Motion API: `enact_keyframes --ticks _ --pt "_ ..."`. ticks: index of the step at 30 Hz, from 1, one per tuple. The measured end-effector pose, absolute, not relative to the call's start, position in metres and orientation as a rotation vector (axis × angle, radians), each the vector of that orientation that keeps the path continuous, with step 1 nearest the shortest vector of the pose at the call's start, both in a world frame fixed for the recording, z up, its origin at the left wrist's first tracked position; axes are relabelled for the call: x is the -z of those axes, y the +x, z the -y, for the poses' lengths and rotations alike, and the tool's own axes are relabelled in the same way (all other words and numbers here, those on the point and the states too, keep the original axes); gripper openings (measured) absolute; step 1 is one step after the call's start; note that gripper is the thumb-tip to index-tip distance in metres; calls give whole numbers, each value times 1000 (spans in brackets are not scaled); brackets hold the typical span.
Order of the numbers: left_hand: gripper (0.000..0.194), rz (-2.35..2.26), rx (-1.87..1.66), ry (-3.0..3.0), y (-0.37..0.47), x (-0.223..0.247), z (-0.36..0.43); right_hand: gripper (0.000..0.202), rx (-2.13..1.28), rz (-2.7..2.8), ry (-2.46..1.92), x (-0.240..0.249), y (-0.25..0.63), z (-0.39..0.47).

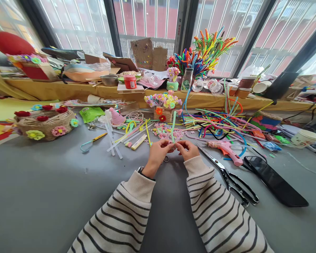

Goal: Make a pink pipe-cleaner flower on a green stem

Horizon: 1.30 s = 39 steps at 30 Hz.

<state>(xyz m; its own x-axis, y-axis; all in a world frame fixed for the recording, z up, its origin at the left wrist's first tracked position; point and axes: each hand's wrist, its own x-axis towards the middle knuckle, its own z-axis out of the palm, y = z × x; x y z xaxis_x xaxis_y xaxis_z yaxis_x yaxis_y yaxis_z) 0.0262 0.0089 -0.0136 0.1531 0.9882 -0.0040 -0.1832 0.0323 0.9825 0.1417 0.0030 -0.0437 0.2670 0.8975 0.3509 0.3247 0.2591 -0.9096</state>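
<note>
Far left, on the smooth grey tabletop (55, 186): a round basket of tan woven cord (46, 127), ringed with red, yellow, pink and blue flowers. Behind, along the full width, a ledge draped in mustard-yellow cloth (94, 90), crowded with boxes, bowls and jars; above it, tall dark-framed windows (147, 21), with pale vertical bars and a reddish building beyond. Right of the basket, a shiny bright-green packet (91, 114), then translucent white plastic sticks (113, 142), lying crosswise.

At centre, left hand (158, 154), thumb and fingers pinching the lower end of a slender pale-green fuzzy stem (173, 127), held nearly upright just above the tabletop. Immediately right, right hand (189, 150), fingertips likewise pressed together on the same lower end.

Farther right, a tangled heap of multicoloured fuzzy stems (213, 121) towards the ledge; nearer, long silver scissors with black handles (226, 172), a pink plastic glue gun (228, 151) and a glossy black phone (275, 180), lying obliquely. Far right, a white patterned paper cup (307, 138), tilted.
</note>
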Motion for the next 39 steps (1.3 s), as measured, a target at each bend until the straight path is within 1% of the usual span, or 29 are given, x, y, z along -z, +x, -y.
enact_keyframes --ticks 3,7,10,16,19,22,24,30,34,39 --pt "10 -976 -1160 1151 26 14 -9 27 -683 1253 -1244 44 142 -3" --pt "8 -983 -1135 1120 26 13 -9 22 -598 1311 -1247 44 142 -2" --pt "10 -965 -1091 1062 25 10 -8 18 -445 1399 -1284 42 144 -2" --pt "15 -889 -978 972 22 6 -8 15 25 1612 -1226 39 148 0" --pt "14 -832 -990 929 22 7 -8 16 99 1637 -1201 38 148 0" --pt "13 -791 -1006 853 21 8 -8 16 77 1628 -1206 39 148 -1" --pt "13 -775 -998 798 21 9 -8 16 5 1591 -1214 39 147 -1" --pt "10 -751 -996 725 20 13 -10 18 -415 1373 -1230 40 142 0" --pt "8 -752 -1001 741 20 15 -11 21 -458 1355 -1260 42 142 -2" --pt "11 -772 -999 800 21 14 -10 21 -433 1387 -1282 44 142 -2"
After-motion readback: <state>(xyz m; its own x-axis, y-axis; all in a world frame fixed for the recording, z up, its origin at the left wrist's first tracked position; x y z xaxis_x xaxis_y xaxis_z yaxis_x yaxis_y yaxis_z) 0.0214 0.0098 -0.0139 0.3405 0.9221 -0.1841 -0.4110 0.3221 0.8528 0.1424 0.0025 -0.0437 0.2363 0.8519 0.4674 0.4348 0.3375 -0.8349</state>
